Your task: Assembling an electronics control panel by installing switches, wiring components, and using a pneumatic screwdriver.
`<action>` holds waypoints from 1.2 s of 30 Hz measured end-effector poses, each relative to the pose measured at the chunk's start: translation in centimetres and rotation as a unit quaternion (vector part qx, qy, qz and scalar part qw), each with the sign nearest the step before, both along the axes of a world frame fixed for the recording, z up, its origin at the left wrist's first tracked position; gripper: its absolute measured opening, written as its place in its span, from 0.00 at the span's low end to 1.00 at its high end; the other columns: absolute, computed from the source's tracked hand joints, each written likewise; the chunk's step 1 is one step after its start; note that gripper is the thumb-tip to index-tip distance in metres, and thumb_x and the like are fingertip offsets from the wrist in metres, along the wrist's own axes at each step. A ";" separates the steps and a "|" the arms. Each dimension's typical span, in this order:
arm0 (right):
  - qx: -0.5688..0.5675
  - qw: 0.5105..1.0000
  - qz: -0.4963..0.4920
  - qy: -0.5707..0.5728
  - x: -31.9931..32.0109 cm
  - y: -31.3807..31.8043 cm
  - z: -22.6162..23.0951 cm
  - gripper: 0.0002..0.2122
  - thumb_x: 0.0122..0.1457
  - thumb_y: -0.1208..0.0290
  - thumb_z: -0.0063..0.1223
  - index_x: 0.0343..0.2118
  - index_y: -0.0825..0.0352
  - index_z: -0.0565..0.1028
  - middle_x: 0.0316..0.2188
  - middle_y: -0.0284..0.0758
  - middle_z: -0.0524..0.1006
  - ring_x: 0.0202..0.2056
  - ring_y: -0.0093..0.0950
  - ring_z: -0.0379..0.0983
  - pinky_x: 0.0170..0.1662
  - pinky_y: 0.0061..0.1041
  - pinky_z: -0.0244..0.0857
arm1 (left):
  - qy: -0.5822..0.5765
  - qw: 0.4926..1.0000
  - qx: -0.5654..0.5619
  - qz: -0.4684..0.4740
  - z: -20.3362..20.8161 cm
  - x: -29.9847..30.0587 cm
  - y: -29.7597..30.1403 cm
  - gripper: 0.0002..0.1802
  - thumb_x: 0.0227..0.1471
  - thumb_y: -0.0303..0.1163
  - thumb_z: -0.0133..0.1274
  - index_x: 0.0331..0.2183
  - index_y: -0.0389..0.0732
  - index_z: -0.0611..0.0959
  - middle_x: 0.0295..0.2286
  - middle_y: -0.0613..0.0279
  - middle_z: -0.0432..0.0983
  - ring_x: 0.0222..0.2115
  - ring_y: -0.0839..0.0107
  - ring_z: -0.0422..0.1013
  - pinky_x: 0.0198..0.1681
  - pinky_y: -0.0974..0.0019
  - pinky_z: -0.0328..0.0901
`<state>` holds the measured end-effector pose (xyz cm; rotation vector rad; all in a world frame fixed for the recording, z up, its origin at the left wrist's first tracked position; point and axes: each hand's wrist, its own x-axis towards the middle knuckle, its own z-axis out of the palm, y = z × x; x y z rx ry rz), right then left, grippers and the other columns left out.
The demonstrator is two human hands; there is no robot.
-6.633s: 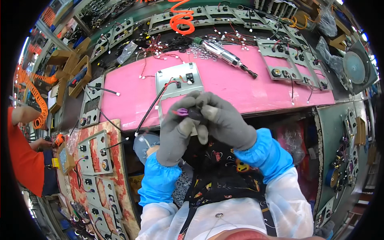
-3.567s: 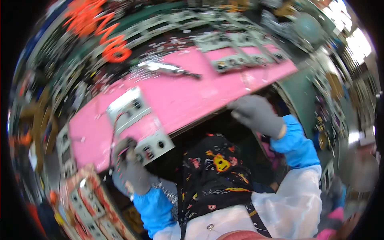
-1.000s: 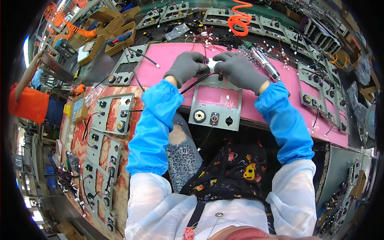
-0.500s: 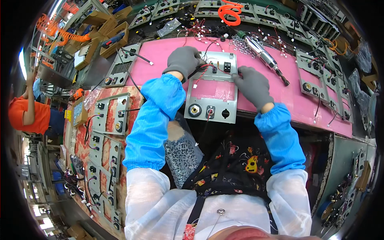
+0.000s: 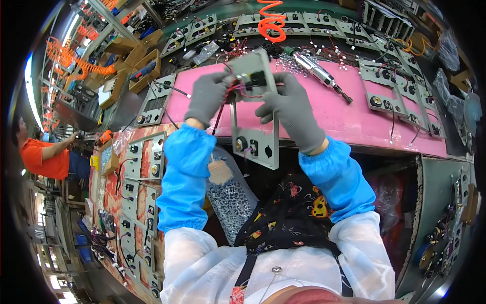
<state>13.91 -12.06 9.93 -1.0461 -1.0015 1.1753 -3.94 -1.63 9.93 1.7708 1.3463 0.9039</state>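
Observation:
A grey metal panel (image 5: 252, 64) with a rectangular opening is tilted up on its edge above the pink work surface, in front of me. Black switches and sockets are fitted in it. My right hand (image 5: 296, 112), in a grey glove, grips the panel's right edge. On the other side, my gloved left hand (image 5: 206, 100) closes its fingers on a bunch of red and black wires (image 5: 235, 87) at the panel's back-left. Its fingertips are partly blurred among the wires. One black lead hangs down beside the panel's opening.
A power screwdriver (image 5: 316, 69) lies on the pink sheet (image 5: 324, 119) at the back right, beside loose metal hardware. Similar panels (image 5: 382, 101) rest at the right, along the back and on the red-stained board at left. An orange coiled hose (image 5: 272, 25) hangs behind. A person in orange (image 5: 45, 158) stands far left.
The panel has been lifted and tilted from lying flat on the pink sheet. My right hand has moved left onto its edge, and my left hand has come lower and left.

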 end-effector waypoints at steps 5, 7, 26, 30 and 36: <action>0.313 0.900 -0.139 -0.268 -3.9 -1.3 3.6 0.18 0.52 0.76 0.54 0.47 0.64 0.66 0.35 0.42 0.76 0.27 0.42 0.76 0.28 0.36 0.70 | -0.193 0.970 0.141 -0.042 6.2 -2.3 -1.3 0.11 0.53 0.24 0.53 0.39 0.31 0.82 0.27 0.64 0.78 0.27 0.79 0.72 0.31 0.75 0.68; 0.373 0.873 -0.155 -0.273 -4.6 -1.3 3.8 0.18 0.51 0.76 0.56 0.46 0.61 0.67 0.36 0.42 0.75 0.28 0.45 0.75 0.29 0.38 0.69 | -0.195 0.955 0.215 -0.063 6.0 -2.7 -1.3 0.13 0.52 0.22 0.52 0.42 0.31 0.80 0.31 0.62 0.78 0.31 0.77 0.73 0.35 0.74 0.68; -0.038 0.634 -0.194 -0.748 8.7 11.0 -10.4 0.10 0.58 0.71 0.44 0.34 0.64 0.79 0.26 0.43 0.80 0.28 0.41 0.79 0.30 0.42 0.71 | -0.390 0.919 -0.001 -0.058 -1.1 -4.4 -4.3 0.22 0.51 0.20 0.54 0.49 0.32 0.74 0.41 0.56 0.77 0.36 0.70 0.76 0.38 0.68 0.73; -0.116 0.622 -0.185 -0.752 7.2 12.4 -9.6 0.10 0.56 0.72 0.45 0.29 0.64 0.80 0.25 0.43 0.80 0.29 0.41 0.80 0.29 0.41 0.71 | -0.410 0.909 -0.037 -0.068 -1.1 -5.5 -3.7 0.23 0.51 0.21 0.54 0.50 0.34 0.73 0.41 0.56 0.77 0.36 0.71 0.76 0.37 0.69 0.73; -0.055 0.640 -0.222 -0.734 8.5 12.3 -10.9 0.09 0.56 0.72 0.43 0.30 0.65 0.79 0.24 0.44 0.80 0.28 0.42 0.79 0.28 0.44 0.70 | -0.457 0.885 -0.013 -0.091 -1.3 -5.4 -5.3 0.24 0.50 0.21 0.54 0.51 0.35 0.72 0.42 0.54 0.77 0.37 0.70 0.76 0.37 0.68 0.74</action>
